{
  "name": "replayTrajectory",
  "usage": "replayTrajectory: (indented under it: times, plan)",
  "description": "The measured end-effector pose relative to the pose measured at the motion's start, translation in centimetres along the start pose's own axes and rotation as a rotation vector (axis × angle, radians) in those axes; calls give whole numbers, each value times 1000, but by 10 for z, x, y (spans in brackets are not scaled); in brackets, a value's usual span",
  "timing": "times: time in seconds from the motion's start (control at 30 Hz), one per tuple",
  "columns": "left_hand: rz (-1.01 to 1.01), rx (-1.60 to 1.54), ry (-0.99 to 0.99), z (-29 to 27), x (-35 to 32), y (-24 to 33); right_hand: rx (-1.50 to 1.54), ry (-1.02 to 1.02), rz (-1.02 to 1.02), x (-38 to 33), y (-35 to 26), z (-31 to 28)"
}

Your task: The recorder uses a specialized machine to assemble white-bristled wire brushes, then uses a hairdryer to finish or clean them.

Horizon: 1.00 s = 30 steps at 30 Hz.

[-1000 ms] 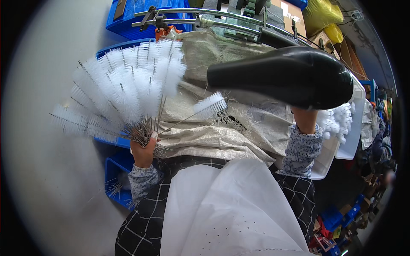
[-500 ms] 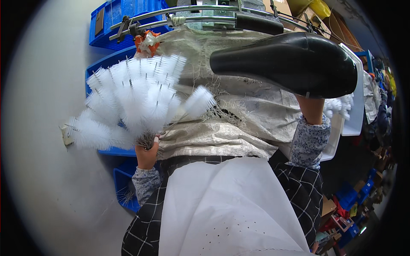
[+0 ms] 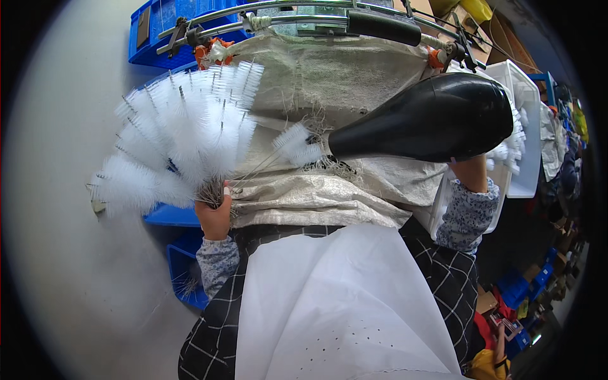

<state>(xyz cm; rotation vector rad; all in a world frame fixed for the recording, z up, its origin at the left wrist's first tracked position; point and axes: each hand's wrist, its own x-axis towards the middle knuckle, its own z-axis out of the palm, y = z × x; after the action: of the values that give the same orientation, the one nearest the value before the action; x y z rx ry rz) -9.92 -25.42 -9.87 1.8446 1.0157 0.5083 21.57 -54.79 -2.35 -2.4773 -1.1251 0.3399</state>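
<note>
My left hand (image 3: pixel 215 214) grips the wire stems of a fan-shaped bundle of white bottle brushes (image 3: pixel 180 142), held up over a grey woven sack (image 3: pixel 335 88). One brush (image 3: pixel 297 144) sticks out to the right, its tip at the nozzle of a black hair dryer (image 3: pixel 430 119). My right hand (image 3: pixel 468 170) holds the dryer by its handle, mostly hidden under the dryer's body. The nozzle points left at the brushes.
The sack hangs on a metal-framed trolley (image 3: pixel 304 9). Blue plastic crates (image 3: pixel 161 28) stand at the left, one low down (image 3: pixel 183 266). A white bin (image 3: pixel 525 114) with more white brushes is at the right. A white apron (image 3: pixel 342 304) covers my front.
The brush bundle has shifted slightly left and spread wider. The dryer has tilted so its nozzle now meets the outlying brush.
</note>
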Motion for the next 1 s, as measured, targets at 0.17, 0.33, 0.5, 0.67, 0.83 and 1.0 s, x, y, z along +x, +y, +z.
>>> replayTrajectory:
  times: [0.17, 0.33, 0.5, 0.67, 0.83, 1.0]
  plan:
    - [-113, -73, -73, -3, -1, -11, -12, 207, -176, 12, 4, 20]
    - [-189, -363, -129, -10, 1, 5, -13, 404, -143, 30, -11, 34]
    - [-169, -463, -182, -24, 0, 6, 541, 455, -59, 47, -28, 39]
    - [-184, -440, -166, -31, 0, 4, 646, 445, -105, 51, -35, 38]
    - [-204, -486, -186, -31, 2, 0, 645, 402, 74, 46, -33, 36]
    - [-210, -463, -238, -30, 3, 9, 646, 416, 180, 42, -29, 38]
